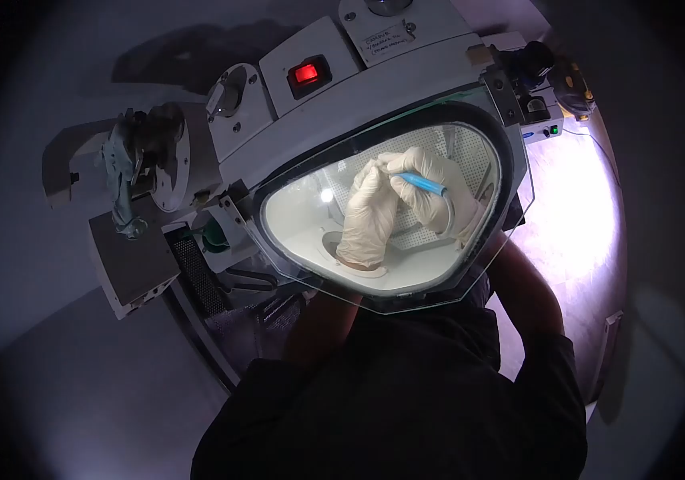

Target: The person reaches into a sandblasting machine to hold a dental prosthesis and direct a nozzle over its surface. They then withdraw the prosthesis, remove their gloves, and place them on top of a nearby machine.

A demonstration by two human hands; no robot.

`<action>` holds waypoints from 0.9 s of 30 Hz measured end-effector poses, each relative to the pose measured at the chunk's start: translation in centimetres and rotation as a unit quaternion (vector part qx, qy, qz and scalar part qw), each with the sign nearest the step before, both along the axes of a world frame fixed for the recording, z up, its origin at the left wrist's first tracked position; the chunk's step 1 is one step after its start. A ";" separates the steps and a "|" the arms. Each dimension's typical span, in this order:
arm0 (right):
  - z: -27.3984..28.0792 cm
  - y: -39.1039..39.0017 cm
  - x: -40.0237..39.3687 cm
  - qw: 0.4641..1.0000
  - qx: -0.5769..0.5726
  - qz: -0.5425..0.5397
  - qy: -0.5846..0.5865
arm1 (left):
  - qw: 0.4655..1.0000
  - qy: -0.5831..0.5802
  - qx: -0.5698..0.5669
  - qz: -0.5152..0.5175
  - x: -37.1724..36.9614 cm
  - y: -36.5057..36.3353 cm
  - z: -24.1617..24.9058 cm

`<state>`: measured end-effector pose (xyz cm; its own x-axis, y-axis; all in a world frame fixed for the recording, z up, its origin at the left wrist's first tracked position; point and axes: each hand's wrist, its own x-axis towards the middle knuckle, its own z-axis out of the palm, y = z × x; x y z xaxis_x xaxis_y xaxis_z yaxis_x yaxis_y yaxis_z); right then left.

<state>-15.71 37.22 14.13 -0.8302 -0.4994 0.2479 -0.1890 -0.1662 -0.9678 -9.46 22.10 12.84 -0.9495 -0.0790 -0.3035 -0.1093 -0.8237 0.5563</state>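
Observation:
Both of my hands are inside a lit blasting cabinet, seen through its window [302,216], and wear thin white gloves. My left hand [368,220] comes up through an arm opening [333,238], its fingers pinched together at the tips. Whatever sits between them is too small or hidden to name. My right hand [418,164] is closed around a blue blasting handpiece [422,183], held like a pen. A pale hose [450,214] curves down from the handpiece's rear end. The fingertips of both hands meet near the window's upper middle.
A perforated floor panel [474,152] lies beneath my hands. On the housing above glows a red switch [306,74]. Crumpled gloves [121,172] hang on the left. A microscope-like device [530,64] stands at right, beside a brightly lit surface [570,216].

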 end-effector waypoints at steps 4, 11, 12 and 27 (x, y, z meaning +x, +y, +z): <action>0.7 0.1 0.0 1.000 -0.003 0.000 -0.014 | 1.000 -0.020 -0.008 0.018 0.0 0.1 -0.2; 0.5 0.3 -0.6 1.000 0.008 -0.012 -0.001 | 0.998 0.000 -0.056 -0.009 0.0 -0.1 0.4; 0.8 0.5 -0.8 1.000 0.016 -0.006 -0.006 | 0.998 -0.004 -0.060 -0.009 0.1 -0.2 0.3; 1.0 0.6 -0.7 0.997 0.064 -0.019 0.030 | 0.998 -0.016 -0.057 -0.001 -0.3 0.5 1.0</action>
<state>-16.42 37.79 15.17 -0.8350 -0.4980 0.2341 -0.2512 -0.0337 -0.9674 -9.75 22.57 13.87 -0.9400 -0.1128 -0.3220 -0.1295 -0.7551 0.6426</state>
